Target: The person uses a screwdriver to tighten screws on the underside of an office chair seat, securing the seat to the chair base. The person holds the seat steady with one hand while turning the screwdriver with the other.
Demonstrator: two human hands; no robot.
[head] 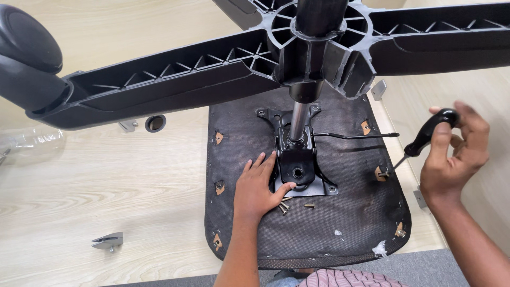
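An upturned office chair lies seat-down on a wooden table. My left hand (258,186) rests flat on the black fabric seat underside (345,223), fingers against the black metal mounting plate (300,171). Several loose screws (284,207) lie by my fingertips. My right hand (451,154) grips a black-handled screwdriver (425,139), its tip set at a screw hole (381,174) on the seat's right edge. The chrome gas column (297,119) rises to the black star base (313,48) overhead.
A caster wheel (26,58) sits on the star base's left arm. The black lever rod (356,136) sticks out to the right. A metal bracket (108,241) lies on the pale wooden table (106,180), with a clear plastic bottle (32,142) at the left.
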